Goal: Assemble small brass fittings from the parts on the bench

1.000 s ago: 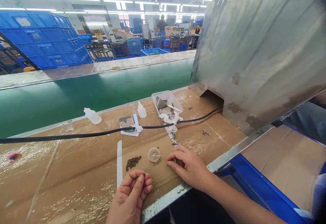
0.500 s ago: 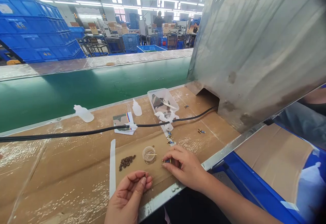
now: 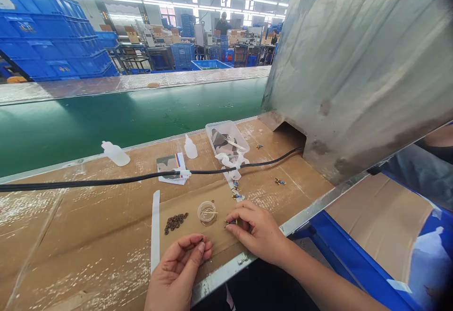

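Note:
My left hand [image 3: 184,266] is closed in a pinch at the near edge of the bench, with a tiny dark piece just showing at the fingertips. Between the thumb and fingers of my right hand [image 3: 256,231] is a small blue and yellow metal part [image 3: 231,222], mostly covered. A pile of brown rings [image 3: 175,222] lies beyond my left hand. Beside it stands a small clear round cup [image 3: 205,213] with a thin stick [image 3: 213,213] in it. Similar blue and gold parts [image 3: 236,193] lie on a white strip beyond my right hand.
A black cable [image 3: 134,179] crosses the cardboard-covered bench [image 3: 95,226]. Behind it are two white squeeze bottles [image 3: 116,154], a camouflage-patterned card [image 3: 169,165] and a clear plastic tub [image 3: 226,131]. A large metal hood [image 3: 347,75] slants over the right side; a green conveyor belt [image 3: 141,117] runs behind.
The camera view has shifted slightly. Both hands keep nearly the same place and grip, the left fingertips having moved only a little.

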Available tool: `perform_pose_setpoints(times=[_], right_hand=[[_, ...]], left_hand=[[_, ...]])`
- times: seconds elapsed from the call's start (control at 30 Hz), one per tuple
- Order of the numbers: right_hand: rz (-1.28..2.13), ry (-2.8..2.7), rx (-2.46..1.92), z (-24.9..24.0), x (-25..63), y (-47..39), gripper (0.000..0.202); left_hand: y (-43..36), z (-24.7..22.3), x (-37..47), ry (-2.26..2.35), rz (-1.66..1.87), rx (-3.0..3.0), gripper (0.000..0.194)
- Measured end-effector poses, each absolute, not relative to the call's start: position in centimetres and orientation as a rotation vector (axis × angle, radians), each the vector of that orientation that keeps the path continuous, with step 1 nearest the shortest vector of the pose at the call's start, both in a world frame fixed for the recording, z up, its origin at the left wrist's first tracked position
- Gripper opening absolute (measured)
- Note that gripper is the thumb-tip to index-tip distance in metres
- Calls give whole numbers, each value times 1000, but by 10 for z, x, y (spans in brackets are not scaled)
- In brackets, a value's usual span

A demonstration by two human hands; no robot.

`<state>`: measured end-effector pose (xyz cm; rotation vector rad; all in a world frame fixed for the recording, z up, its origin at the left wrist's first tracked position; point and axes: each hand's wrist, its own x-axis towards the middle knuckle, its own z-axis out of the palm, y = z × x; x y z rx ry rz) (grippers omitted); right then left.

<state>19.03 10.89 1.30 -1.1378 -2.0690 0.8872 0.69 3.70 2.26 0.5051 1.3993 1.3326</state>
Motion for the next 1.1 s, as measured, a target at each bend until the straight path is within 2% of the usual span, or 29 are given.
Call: perform_pose_setpoints(times=[0.63,1.1], right_hand=[[894,-2064,-1133,14,191,109,11],[900,-2053,-1130,13,191,109,11]], left_hand=[[37,21,9,1419,1329,456,43],[37,23,9,1418,1315,474,38]])
